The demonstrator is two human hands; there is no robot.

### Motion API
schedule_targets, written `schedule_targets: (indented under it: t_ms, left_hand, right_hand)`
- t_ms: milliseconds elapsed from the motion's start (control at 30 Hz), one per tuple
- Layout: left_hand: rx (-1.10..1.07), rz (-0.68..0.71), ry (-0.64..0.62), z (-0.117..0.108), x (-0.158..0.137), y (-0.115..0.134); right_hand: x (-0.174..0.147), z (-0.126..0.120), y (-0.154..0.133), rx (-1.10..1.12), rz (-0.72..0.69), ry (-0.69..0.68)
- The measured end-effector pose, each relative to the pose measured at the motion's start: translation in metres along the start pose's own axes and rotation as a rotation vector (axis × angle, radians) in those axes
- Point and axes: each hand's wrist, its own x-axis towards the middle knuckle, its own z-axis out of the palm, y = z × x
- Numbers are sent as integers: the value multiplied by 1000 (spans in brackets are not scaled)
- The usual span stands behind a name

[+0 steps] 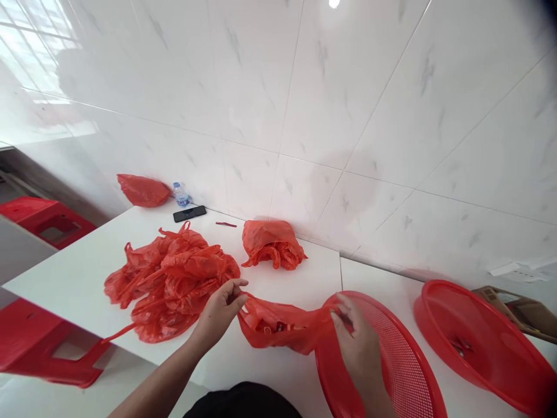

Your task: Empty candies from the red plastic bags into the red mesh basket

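Pinching opposite ends of a red plastic bag, the left hand and right hand hold its mouth stretched partly open, small objects showing inside. It is over the white surface, between a heap of red bags and a red mesh basket.

The white table bears heaped red bags, 1 bottle, 1 phone and perhaps a strap.

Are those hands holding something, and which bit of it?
Yes, a red plastic bag: the left hand grips one end of its open mouth, the right hand the other.
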Motion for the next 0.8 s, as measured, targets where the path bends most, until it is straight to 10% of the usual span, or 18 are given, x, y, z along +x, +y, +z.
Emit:
schedule_targets:
  t_ms: [233, 400, 667, 800]
  left_hand:
    - [282, 187, -201, -6, -5, 26]
    - [447, 338, -247, 1, -1, 43]
    - [176, 293, -522, 27, -20, 61]
    - [92, 230, -391, 38, -20, 40]
  right_hand:
    - [-2, -2, -1, 228, 62, 65]
    - [-5, 36, 0, 766, 180, -199]
    - [-26, 77, -21, 516, 9, -699]
    - [-23, 87, -20, 442, 18, -646]
